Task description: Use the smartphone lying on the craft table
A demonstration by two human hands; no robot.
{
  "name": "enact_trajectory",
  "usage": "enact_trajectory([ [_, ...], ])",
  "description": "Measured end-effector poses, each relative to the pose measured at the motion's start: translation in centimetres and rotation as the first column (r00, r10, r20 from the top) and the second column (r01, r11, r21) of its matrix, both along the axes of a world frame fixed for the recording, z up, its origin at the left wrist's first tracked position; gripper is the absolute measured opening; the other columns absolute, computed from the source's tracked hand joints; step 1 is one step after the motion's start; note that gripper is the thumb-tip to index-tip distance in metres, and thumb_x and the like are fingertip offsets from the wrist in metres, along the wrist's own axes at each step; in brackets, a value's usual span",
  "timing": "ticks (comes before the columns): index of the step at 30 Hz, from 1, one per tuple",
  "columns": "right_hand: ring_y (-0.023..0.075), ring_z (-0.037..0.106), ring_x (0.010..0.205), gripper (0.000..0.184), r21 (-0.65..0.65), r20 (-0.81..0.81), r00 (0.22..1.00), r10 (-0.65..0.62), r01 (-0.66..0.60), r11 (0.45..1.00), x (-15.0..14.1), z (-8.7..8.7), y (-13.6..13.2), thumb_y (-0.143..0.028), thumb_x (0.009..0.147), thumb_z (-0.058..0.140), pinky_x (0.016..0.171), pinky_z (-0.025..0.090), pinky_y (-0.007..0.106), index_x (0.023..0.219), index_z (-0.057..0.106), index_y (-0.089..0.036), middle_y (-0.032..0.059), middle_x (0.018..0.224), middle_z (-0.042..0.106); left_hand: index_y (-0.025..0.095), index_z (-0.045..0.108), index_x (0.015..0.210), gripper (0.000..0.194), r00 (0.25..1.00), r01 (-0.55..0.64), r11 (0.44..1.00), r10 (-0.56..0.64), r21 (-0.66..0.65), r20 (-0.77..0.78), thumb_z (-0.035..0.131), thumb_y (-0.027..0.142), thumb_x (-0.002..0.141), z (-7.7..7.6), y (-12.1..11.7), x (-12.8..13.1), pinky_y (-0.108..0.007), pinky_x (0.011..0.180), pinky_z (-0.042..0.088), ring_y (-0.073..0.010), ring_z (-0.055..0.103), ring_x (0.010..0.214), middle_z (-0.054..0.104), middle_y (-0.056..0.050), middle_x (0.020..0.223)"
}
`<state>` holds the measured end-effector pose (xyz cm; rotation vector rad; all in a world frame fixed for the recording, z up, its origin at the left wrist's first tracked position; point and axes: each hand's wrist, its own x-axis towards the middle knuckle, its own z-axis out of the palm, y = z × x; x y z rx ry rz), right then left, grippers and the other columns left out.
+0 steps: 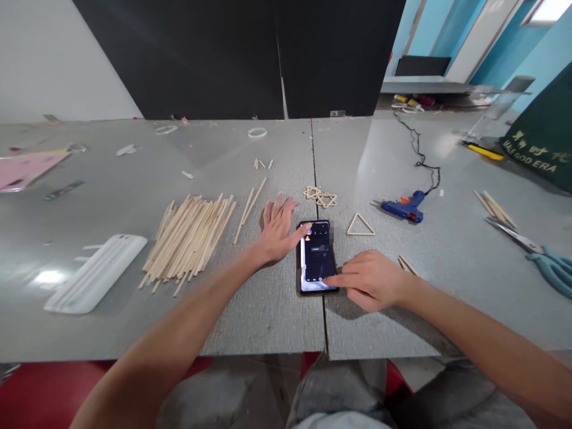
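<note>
A smartphone [319,256] with a lit, mostly dark screen lies flat on the grey table near its front edge. My left hand [280,229] rests with fingers spread beside the phone, its thumb on the screen's upper left. From the right, my right hand [369,280] points its index finger at the bottom of the screen, the other fingers curled in; nothing is held. Behind the phone lie small star shapes made of sticks [326,200]. A wooden stick triangle [360,225] sits just to the right. Two loose sticks [249,208] lie left of my left hand.
A pile of wooden sticks [187,238] and a white packet [96,274] are on the left. To the right are a blue glue gun [404,207] with its black cord, scissors [545,259], more sticks [494,208] and a yellow cutter [485,151]. A black panel [223,59] stands behind.
</note>
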<state>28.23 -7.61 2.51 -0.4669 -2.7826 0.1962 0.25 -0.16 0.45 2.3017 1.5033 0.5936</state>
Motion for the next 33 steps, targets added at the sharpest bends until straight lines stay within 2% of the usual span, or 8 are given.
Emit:
enact_trajectory([
  [8, 0.0176, 0.054, 0.056, 0.045, 0.061, -0.063, 0.994, 0.089, -0.085, 0.995, -0.34, 0.12, -0.31, -0.023, 0.098, 0.040, 0.056, 0.033, 0.034, 0.130, 0.072, -0.019, -0.0016, 0.068, 0.065, 0.022, 0.034, 0.157, 0.070, 1.000, 0.004, 0.999, -0.004, -0.033, 0.000, 0.035, 0.069, 0.104, 0.22, -0.13, 0.04, -0.058, 0.136, -0.007, -0.0312, -0.003, 0.170, 0.029, -0.015, 0.176],
  [11, 0.0178, 0.055, 0.056, 0.045, 0.123, -0.108, 0.991, 0.077, -0.063, 0.990, -0.10, 0.24, -0.27, -0.021, 0.098, 0.039, 0.056, 0.034, 0.034, 0.129, 0.071, -0.017, -0.0015, 0.068, 0.066, 0.022, 0.034, 0.157, 0.070, 1.000, 0.006, 0.999, -0.006, -0.041, -0.001, 0.035, 0.068, 0.105, 0.22, -0.16, 0.02, -0.057, 0.136, -0.007, -0.0297, -0.004, 0.170, 0.028, -0.014, 0.176],
  [15, 0.0170, 0.056, 0.056, 0.038, 0.154, -0.168, 0.985, 0.039, -0.013, 0.988, 0.47, 0.33, 0.19, -0.017, 0.096, 0.041, 0.058, 0.037, 0.034, 0.117, 0.073, -0.017, -0.0013, 0.068, 0.067, 0.022, 0.033, 0.157, 0.068, 1.000, 0.013, 0.999, -0.013, -0.041, -0.005, 0.034, 0.067, 0.105, 0.18, -0.14, -0.03, -0.057, 0.137, -0.005, -0.0294, -0.003, 0.170, 0.029, -0.014, 0.176],
  [24, 0.0174, 0.052, 0.054, 0.038, 0.123, -0.136, 0.988, 0.067, -0.050, 0.991, 0.05, 0.22, 0.08, -0.019, 0.095, 0.041, 0.054, 0.032, 0.036, 0.111, 0.076, -0.018, -0.0020, 0.063, 0.061, 0.020, 0.034, 0.156, 0.069, 1.000, 0.015, 1.000, -0.015, -0.024, -0.012, 0.032, 0.066, 0.105, 0.03, -0.09, -0.06, -0.057, 0.137, -0.002, -0.0306, -0.001, 0.170, 0.031, -0.015, 0.175],
  [33, 0.0169, 0.050, 0.054, 0.040, 0.086, -0.145, 0.986, 0.082, -0.070, 0.994, -0.26, 0.43, -0.11, -0.019, 0.096, 0.040, 0.056, 0.032, 0.035, 0.113, 0.077, -0.017, -0.0022, 0.064, 0.061, 0.020, 0.036, 0.155, 0.068, 1.000, 0.009, 1.000, -0.009, -0.024, -0.022, 0.033, 0.066, 0.105, 0.04, -0.06, 0.01, -0.057, 0.137, 0.000, -0.0314, 0.002, 0.170, 0.031, -0.015, 0.175],
])
